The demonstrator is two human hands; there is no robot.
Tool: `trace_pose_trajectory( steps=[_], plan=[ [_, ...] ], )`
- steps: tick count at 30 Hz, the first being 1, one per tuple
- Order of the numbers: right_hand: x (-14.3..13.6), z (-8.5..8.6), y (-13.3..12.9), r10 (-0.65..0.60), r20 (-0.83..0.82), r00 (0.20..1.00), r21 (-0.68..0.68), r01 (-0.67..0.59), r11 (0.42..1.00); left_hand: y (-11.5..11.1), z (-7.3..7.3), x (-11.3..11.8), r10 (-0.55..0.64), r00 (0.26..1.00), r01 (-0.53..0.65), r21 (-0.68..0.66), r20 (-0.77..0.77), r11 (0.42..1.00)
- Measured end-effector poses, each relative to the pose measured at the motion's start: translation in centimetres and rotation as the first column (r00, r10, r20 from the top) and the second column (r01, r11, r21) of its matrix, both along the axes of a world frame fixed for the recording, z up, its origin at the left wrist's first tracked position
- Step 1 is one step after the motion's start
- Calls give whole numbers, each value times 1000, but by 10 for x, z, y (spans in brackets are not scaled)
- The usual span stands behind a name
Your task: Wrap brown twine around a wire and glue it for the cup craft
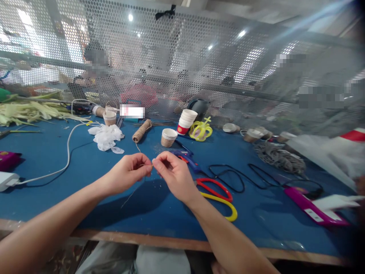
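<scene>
My left hand and my right hand meet above the blue table, thumbs and forefingers pinched together. Thin brown twine runs from a twine roll down to my left fingers, and a short bit shows between the two pinches. Below my left hand hangs a loose thin strand. A paper cup wrapped in twine stands just beyond my right hand. Close to my right wrist lie scissors with one red and one yellow handle, their blades hidden. A blue glue gun rests behind that hand.
Stacked paper cups and a yellow woven crown-like piece stand at the back. White crumpled plastic lies left. Grey cord, a black cable and a purple power strip lie right. A perforated metal screen rises behind.
</scene>
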State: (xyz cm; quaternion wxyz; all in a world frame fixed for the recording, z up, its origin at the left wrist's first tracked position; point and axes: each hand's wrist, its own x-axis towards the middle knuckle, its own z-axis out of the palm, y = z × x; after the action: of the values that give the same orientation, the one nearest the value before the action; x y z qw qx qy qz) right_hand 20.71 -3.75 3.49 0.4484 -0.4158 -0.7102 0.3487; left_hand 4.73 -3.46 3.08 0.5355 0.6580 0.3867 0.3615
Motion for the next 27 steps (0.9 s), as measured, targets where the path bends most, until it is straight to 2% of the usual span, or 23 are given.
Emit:
trace_pose_trajectory(
  steps=[4, 8, 14, 20, 22, 27],
  plan=[
    [2, 0, 3, 56, -106, 993, -152, -72, 986, -1, 4, 0, -9, 1000, 9, -20, 18, 1000],
    [3, 2, 3, 129, -79, 988, -153, -140, 978, -1, 5, 0, -31, 996, 39, -97, 85, 994],
    [3, 1, 4, 166, -255, 953, -220, -224, 950, -1, 3, -2, -68, 978, 105, -186, 196, 977],
    [2, 1, 3, 124, -215, 969, -272, -181, 945, -1, 4, 0, -27, 998, 31, -79, 49, 996],
    [1, 0, 4, 102, -264, 959, -292, -180, 939, -1, 5, 0, -21, 1000, 22, -45, 16, 999],
    [1, 0, 5, 140, -455, 880, -381, -334, 862, -1, 5, -2, -7, 1000, 7, 15, -24, 1000]
  ],
)
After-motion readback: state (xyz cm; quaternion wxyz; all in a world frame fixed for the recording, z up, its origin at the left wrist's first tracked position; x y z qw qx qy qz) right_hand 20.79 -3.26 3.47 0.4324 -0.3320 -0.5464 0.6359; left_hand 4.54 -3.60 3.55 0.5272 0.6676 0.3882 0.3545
